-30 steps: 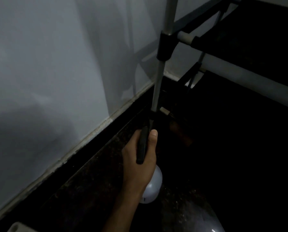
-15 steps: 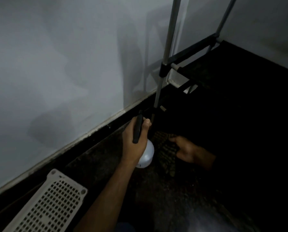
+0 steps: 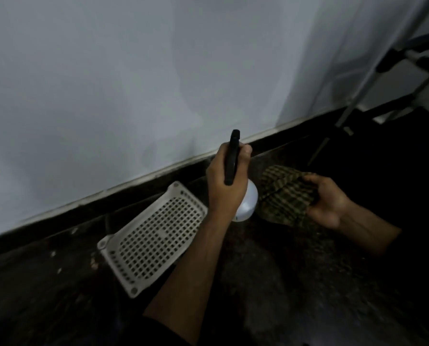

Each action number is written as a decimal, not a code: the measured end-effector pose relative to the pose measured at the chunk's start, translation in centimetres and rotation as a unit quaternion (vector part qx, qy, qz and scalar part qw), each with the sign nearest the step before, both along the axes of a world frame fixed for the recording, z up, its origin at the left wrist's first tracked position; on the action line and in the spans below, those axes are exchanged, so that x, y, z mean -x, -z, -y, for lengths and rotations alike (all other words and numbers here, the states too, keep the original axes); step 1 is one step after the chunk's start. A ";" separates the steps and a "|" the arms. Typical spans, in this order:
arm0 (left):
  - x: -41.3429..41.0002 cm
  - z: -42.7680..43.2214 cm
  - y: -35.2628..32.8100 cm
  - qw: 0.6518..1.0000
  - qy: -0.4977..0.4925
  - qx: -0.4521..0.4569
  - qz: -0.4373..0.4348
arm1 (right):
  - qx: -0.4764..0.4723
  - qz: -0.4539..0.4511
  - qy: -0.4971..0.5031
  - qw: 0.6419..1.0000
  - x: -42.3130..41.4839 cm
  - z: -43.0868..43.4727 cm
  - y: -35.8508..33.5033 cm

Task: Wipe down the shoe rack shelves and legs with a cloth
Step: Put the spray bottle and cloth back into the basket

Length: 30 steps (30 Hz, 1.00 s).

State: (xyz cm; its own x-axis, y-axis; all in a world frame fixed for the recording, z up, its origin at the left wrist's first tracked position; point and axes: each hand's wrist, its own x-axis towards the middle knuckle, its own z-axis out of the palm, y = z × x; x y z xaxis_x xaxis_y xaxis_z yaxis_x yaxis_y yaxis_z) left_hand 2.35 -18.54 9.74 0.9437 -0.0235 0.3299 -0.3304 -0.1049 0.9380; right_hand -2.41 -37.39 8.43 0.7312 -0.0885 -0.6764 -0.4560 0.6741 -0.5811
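My left hand (image 3: pixel 224 186) grips a slim black phone (image 3: pixel 231 158) held upright, along with a white rounded lamp (image 3: pixel 247 203) under the palm. My right hand (image 3: pixel 327 198) holds a dark checked cloth (image 3: pixel 282 193), bunched low over the dark floor. The shoe rack (image 3: pixel 393 58) stands at the far right against the wall; its metal leg (image 3: pixel 358 96) slants down to the floor and its dark shelves run off the frame. Both hands are well left of the rack and apart from it.
A white perforated plastic panel (image 3: pixel 153 238) lies flat on the dark floor (image 3: pixel 270 283) under my left forearm. The pale wall (image 3: pixel 133 83) with a dark skirting band runs diagonally across the back. The room is dim.
The view has swung left and away from the rack. Both hands have drawn back from the rack leg, and my right hand has lifted the cloth into plain sight. The perforated panel shows fully.
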 end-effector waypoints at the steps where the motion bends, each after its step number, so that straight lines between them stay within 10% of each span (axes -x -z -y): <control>1: 0.3 -1.7 0.0 1.000 -0.017 0.000 -0.002 | -0.004 0.005 -0.007 1.000 -0.6 -1.5 -0.2; 16: 3.4 -21.0 3.8 0.977 -0.214 -0.019 -0.011 | 0.159 -0.072 -0.356 0.918 -9.3 -21.9 8.0; 30: 4.4 -22.0 9.6 0.976 -0.210 -0.004 -0.062 | 0.597 0.274 -0.432 0.617 -9.8 -21.0 11.5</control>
State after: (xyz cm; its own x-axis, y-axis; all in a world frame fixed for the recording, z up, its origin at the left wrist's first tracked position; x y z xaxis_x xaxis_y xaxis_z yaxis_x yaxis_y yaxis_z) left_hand -2.07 3.43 0.17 0.9034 0.3716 0.2140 -0.1407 -0.2146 0.9665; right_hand 7.41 -16.36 -3.08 0.9446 0.2992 -0.1351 0.1416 -0.7425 -0.6547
